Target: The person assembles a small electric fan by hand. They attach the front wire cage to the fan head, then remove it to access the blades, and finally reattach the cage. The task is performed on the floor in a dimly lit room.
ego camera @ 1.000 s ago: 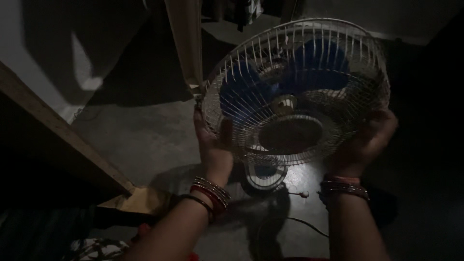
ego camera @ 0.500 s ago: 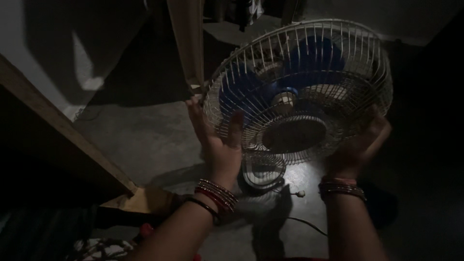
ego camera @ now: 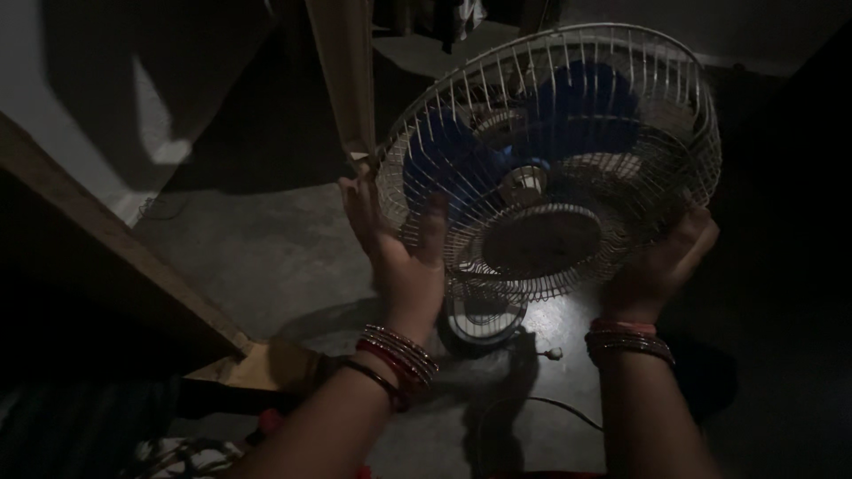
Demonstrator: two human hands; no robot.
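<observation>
A table fan with a white wire cage [ego camera: 568, 106] and blue blades [ego camera: 444, 164] stands on the dim floor, tilted up toward me. My left hand [ego camera: 399, 248] presses flat against the cage's left rim, fingers spread upward. My right hand [ego camera: 661, 262] grips the cage's lower right rim from behind. Both wrists wear several bangles. The fan's round base [ego camera: 484, 315] shows below the cage.
A wooden post [ego camera: 346, 80] rises just left of the fan, touching the cage rim. A slanted wooden beam [ego camera: 115, 239] crosses the left side. A power cord with a plug [ego camera: 552, 353] lies on the grey floor [ego camera: 266, 257] under the fan.
My left hand slid from gripping the rim to lying flat with the thumb over the front wires. The fan's cage tipped slightly upward.
</observation>
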